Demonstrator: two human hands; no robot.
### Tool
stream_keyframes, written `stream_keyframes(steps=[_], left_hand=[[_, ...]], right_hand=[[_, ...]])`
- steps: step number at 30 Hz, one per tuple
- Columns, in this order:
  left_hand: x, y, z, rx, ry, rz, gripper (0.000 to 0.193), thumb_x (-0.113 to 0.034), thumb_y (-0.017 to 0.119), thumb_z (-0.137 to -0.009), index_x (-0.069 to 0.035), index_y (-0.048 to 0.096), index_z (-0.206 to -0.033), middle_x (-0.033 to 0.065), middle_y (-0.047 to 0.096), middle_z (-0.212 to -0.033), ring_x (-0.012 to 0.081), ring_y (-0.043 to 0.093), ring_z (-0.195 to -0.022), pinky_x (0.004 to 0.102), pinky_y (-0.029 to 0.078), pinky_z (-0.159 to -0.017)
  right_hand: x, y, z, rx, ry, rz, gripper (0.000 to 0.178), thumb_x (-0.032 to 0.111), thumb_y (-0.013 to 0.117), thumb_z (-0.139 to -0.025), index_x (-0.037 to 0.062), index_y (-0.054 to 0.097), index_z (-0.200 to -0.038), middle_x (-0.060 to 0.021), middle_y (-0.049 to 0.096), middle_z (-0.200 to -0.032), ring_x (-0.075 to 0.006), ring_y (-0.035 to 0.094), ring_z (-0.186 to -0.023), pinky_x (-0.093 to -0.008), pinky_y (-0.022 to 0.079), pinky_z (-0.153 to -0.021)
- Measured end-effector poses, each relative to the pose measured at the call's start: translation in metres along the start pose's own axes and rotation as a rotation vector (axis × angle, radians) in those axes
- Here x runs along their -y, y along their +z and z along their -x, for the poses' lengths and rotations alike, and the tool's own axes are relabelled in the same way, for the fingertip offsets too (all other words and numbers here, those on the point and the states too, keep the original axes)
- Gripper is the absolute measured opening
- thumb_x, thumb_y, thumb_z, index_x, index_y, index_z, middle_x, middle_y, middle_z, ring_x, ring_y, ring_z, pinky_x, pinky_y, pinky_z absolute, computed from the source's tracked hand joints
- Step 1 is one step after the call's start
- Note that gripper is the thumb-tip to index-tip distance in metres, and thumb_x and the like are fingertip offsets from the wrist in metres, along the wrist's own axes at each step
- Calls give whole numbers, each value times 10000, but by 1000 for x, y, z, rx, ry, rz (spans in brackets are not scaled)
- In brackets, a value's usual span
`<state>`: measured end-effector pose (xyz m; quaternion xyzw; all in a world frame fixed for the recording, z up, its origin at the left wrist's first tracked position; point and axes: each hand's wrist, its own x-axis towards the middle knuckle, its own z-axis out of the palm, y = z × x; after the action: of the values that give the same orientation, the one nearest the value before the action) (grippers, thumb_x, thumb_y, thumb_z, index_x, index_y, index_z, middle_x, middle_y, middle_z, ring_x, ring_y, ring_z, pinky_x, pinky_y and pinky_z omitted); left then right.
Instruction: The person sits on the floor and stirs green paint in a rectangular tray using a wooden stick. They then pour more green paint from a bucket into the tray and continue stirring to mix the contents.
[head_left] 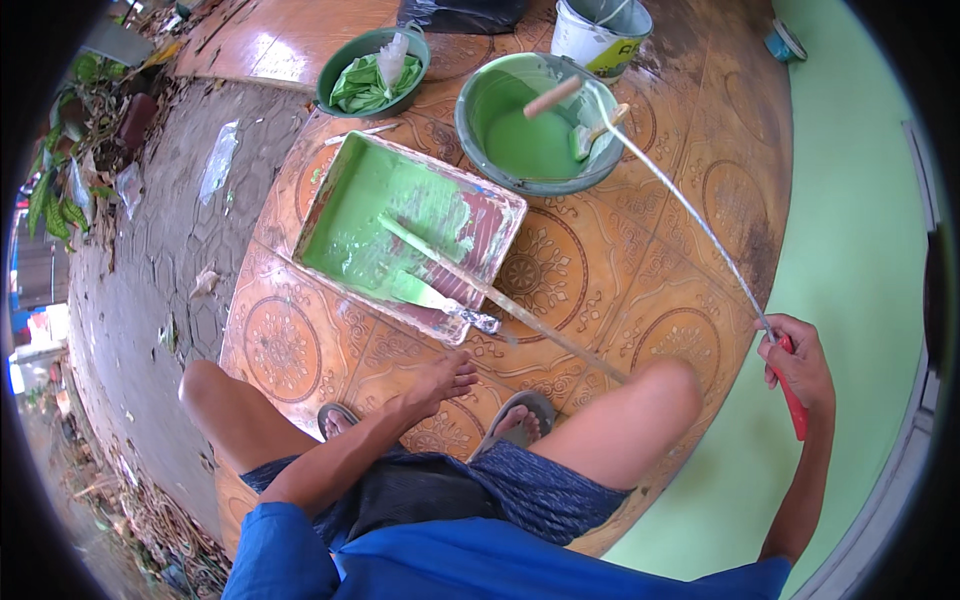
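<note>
Right hand (797, 362) raised, fist closed around red roller handle (795, 405), left hand (440, 382) open, fingers spread, hanging between knees.

Paint tray (410, 235) sits on the tiled floor (610, 250) ahead of the feet, a stick (480, 285) lying across it and out to the right. Behind the tray, right – large basin (535, 125) with the roller head (590, 135) in it; its long handle (700, 225) runs back to the right hand (795, 365) by the wall (860, 230). Behind the tray, left – small bowl (372, 70). Bucket (600, 35) behind the basin. Left hand (440, 380) rests on the floor between the knees.
</note>
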<state>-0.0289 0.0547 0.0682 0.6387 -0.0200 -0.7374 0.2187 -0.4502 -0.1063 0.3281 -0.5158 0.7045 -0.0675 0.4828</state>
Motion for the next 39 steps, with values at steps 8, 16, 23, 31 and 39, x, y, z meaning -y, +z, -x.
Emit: stream_keyframes(steps=[8, 16, 23, 31, 39], left_hand=[[-37, 40, 4, -19, 198, -129, 427, -344, 612, -924, 55, 600, -1074, 120, 658, -966, 162, 657, -811, 275, 551, -697], [-47, 90, -31, 57, 178, -421, 483, -343, 611, -905, 103, 597, -1089, 208, 634, -1081, 265, 704, -834, 342, 589, -624], [-30, 111, -59, 72, 63, 111, 390, -310, 641, -896, 17, 555, -1090, 135, 593, -1048, 232, 668, -836, 352, 554, -713], [-30, 120, -64, 229, 227, 183, 268, -247, 614, -927, -3, 556, -1023, 95, 628, -950, 181, 663, -805, 308, 550, -698], [-45, 147, -68, 212, 385, 45, 249, -224, 599, -941, 23, 574, -961, 109, 633, -815, 178, 662, -704, 298, 554, -625]], right_hand=[[68, -18, -53, 184, -48, 292, 295, 61, 577, -835, -46, 583, -1110, -46, 555, -687, -123, 565, -506, -270, 494, -464], [122, -4, -90, 208, 78, 444, 238, 91, 545, -832, -9, 603, -1040, -49, 550, -700, -139, 569, -504, -289, 505, -449], [108, 26, -76, 93, -201, 766, 234, 114, 607, -795, 1, 630, -998, -46, 528, -686, -113, 511, -523, -296, 450, -465], [87, 15, -12, -33, -52, 398, 301, 82, 609, -797, -28, 622, -1076, 9, 467, -602, -72, 432, -442, -243, 358, -398], [79, -1, 37, -126, -87, 315, 329, 58, 576, -785, -37, 614, -1098, 38, 423, -571, -55, 401, -414, -223, 337, -390]])
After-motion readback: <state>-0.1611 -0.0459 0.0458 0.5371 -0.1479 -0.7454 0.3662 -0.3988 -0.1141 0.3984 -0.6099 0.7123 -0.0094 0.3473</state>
